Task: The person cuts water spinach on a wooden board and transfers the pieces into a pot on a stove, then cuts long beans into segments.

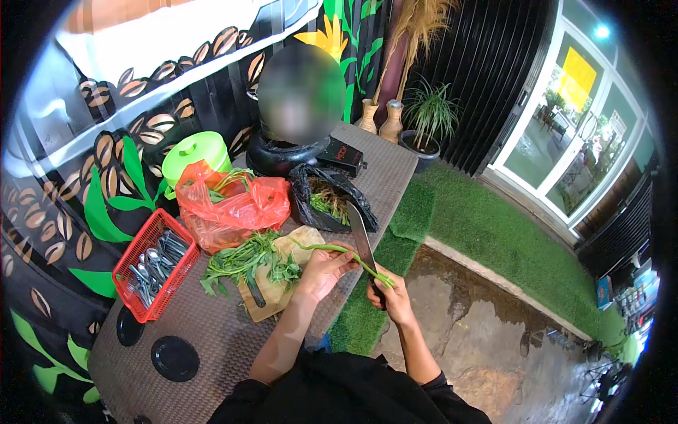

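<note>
My left hand [326, 272] pinches a long green vegetable stem [366, 266] in front of the table's edge. In my right hand [395, 300] is a knife [360, 233], blade pointing up and crossing the stem. The right fingers also touch the stem's lower end. Beside my left hand, a wooden cutting board [275, 297] carries a pile of leafy green vegetables [244, 258]. Past the knife, an open black plastic bag [304, 212] holds stems and roots. More greens show in the red plastic bag [229, 220].
On the woven-look table [219, 346] stand a red basket [157, 295] of spoons and forks, a lime-green lidded pot [201, 152] and a black plate [175, 358]. A black box [342, 157] and a dark rounded object [282, 157], partly blurred, sit at the far end.
</note>
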A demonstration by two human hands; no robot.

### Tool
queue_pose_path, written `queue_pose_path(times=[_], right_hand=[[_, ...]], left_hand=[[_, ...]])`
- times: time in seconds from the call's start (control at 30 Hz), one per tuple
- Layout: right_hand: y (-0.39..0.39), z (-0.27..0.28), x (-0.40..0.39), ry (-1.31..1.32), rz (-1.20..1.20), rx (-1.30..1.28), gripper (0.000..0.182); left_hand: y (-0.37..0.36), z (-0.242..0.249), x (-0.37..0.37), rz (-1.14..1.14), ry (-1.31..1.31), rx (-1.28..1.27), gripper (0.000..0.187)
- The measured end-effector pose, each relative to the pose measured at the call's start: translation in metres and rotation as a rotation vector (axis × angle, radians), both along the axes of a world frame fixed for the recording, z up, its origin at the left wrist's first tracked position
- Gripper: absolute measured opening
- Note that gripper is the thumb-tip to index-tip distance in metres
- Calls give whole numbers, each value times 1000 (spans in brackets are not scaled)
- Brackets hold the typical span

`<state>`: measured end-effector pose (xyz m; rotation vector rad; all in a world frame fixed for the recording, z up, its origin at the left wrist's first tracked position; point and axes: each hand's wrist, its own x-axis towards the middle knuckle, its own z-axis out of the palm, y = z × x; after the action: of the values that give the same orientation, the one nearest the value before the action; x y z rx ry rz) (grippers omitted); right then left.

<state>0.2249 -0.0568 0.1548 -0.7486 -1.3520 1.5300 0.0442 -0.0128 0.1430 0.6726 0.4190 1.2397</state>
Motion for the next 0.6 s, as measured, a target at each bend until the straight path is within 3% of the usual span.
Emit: queue_pose_path(times=[0.6], right_hand=[[2, 1, -10, -41, -55, 39, 42]], left_hand=[[1, -10, -5, 13, -21, 113, 11]])
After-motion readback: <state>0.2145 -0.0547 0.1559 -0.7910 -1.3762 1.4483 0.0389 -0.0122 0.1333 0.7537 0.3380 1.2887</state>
